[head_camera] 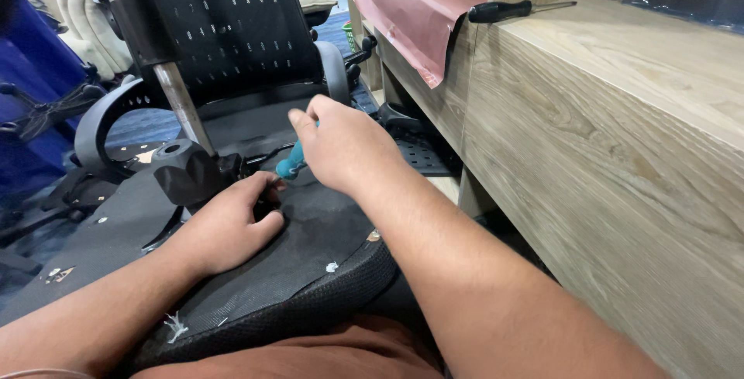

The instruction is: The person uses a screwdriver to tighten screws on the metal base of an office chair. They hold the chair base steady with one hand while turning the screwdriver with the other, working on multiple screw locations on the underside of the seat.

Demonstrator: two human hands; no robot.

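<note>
Right hand curled tight around a teal-handled screwdriver, tip pointing down toward the upturned chair seat. Left hand just beside it, fingers bent and pressed on the black seat underside, touching a dark bracket. Chair back close behind, wooden table hard along the right; open seat surface toward the near edge. Second black screwdriver on the table, well apart.

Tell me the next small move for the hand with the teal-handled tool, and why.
Probably keep the tool upright and turn it in place. The right hand grips the teal-handled tool with its tip down at the underside of the upturned chair seat, while the left hand braces beside that spot by the black bracket. The tip itself is hidden.
</note>
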